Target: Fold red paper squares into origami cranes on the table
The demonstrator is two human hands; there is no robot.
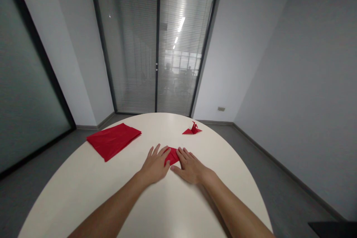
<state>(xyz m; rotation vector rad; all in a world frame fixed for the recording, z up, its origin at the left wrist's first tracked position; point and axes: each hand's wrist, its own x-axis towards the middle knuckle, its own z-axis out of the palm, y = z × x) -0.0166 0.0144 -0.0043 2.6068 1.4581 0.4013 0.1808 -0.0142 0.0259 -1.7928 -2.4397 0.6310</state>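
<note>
A small piece of folded red paper (172, 156) lies flat on the white round table (156, 208) between my hands. My left hand (156, 163) rests on its left side, fingers spread, with the fingertips on the paper. From the other side my right hand (189, 164) touches the right edge, its fingers stretched out and the thumb pointing left, just below the paper. Parts of the paper are hidden under my fingers, and the fold lines are too small to make out fully.
A red origami crane (193, 129) stands at the far right of the table. Toward the left edge lies a stack of larger red paper sheets (113, 139). Beyond the table is a glass door (134, 52) with blinds, and grey walls (306, 93) stand around.
</note>
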